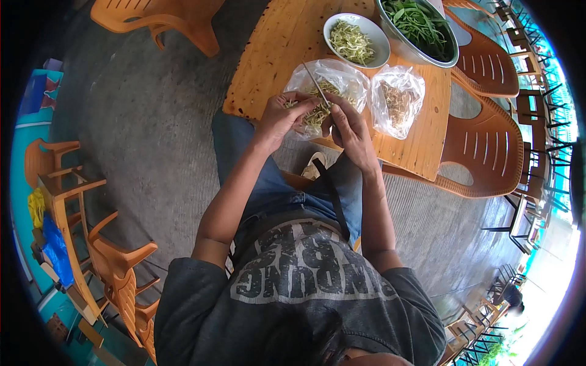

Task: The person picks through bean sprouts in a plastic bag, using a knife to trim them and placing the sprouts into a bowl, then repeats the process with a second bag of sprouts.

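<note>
Both hands are over an open clear plastic bag of bean sprouts at the near edge of the wooden table. My left hand has its fingers pinched together at the sprouts; what they hold is too small to make out. My right hand is closed around the lower end of a thin stick-like thing, perhaps a knife seen edge-on, which points up and left. Right of the hands lies a second clear bag with brownish scraps. A white bowl of pale sprouts stands behind.
A metal basin of green leaves stands at the table's back right. Orange plastic chairs are at the table's right side, with another chair at the upper left. My legs are under the table's near edge.
</note>
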`<act>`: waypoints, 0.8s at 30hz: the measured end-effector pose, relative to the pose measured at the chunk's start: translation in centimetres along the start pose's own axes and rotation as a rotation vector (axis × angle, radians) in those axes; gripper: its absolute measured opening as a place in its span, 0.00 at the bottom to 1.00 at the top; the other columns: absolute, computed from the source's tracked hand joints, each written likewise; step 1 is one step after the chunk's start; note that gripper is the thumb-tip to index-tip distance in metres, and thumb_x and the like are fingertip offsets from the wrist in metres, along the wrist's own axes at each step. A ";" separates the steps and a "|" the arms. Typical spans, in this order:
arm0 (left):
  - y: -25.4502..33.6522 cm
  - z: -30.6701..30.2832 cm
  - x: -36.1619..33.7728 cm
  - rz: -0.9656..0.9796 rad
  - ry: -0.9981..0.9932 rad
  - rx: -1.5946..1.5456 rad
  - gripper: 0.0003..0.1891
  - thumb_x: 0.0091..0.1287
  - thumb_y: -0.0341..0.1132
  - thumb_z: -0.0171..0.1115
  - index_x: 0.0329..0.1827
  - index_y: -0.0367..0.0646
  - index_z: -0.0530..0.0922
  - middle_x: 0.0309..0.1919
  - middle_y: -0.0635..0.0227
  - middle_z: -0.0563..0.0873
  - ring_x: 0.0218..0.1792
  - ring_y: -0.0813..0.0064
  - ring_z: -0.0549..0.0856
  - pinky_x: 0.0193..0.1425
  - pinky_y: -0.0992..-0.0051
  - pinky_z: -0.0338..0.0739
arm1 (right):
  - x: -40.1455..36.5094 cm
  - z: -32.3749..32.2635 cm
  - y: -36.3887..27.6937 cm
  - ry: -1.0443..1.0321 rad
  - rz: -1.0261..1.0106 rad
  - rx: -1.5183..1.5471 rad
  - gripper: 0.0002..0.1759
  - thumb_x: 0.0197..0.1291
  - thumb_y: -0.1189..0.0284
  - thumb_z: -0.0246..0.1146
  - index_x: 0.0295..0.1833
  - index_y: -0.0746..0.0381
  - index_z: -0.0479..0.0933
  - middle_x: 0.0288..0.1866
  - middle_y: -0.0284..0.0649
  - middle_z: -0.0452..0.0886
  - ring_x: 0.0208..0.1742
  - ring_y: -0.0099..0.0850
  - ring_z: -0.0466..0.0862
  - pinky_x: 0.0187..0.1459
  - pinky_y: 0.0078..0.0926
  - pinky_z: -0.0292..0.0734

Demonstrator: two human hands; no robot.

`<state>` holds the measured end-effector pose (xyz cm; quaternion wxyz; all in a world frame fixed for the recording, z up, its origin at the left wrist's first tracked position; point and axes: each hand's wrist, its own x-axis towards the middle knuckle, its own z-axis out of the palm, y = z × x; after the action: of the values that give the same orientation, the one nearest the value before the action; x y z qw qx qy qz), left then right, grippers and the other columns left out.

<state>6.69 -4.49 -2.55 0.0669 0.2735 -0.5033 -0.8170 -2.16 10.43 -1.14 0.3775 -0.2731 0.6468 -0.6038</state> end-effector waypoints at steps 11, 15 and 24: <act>-0.3 -0.2 -0.5 0.009 0.010 0.052 0.05 0.64 0.31 0.64 0.39 0.39 0.82 0.22 0.78 0.77 0.23 0.90 0.73 0.28 0.87 0.68 | -0.7 0.7 0.1 -0.005 0.028 0.041 0.18 0.72 0.63 0.51 0.61 0.61 0.68 0.26 0.31 0.75 0.28 0.15 0.71 0.30 0.15 0.64; -1.7 -0.5 -0.5 0.161 0.006 0.257 0.05 0.63 0.31 0.64 0.37 0.38 0.83 0.26 0.75 0.81 0.29 0.88 0.78 0.35 0.85 0.72 | -1.0 0.5 1.2 0.030 -0.002 -0.029 0.15 0.71 0.65 0.53 0.55 0.63 0.70 0.25 0.32 0.75 0.28 0.17 0.72 0.30 0.17 0.66; -2.7 -0.4 -2.4 0.170 -0.061 0.171 0.07 0.64 0.33 0.64 0.38 0.38 0.83 0.28 0.75 0.81 0.29 0.89 0.75 0.33 0.85 0.69 | -0.7 0.8 1.5 0.169 0.031 -0.127 0.20 0.68 0.62 0.57 0.54 0.67 0.74 0.25 0.36 0.78 0.28 0.19 0.75 0.29 0.21 0.69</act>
<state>9.35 -2.54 -4.09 0.0968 0.2096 -0.5943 -0.7704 -1.01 10.71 -2.51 0.3127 -0.2344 0.7173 -0.5768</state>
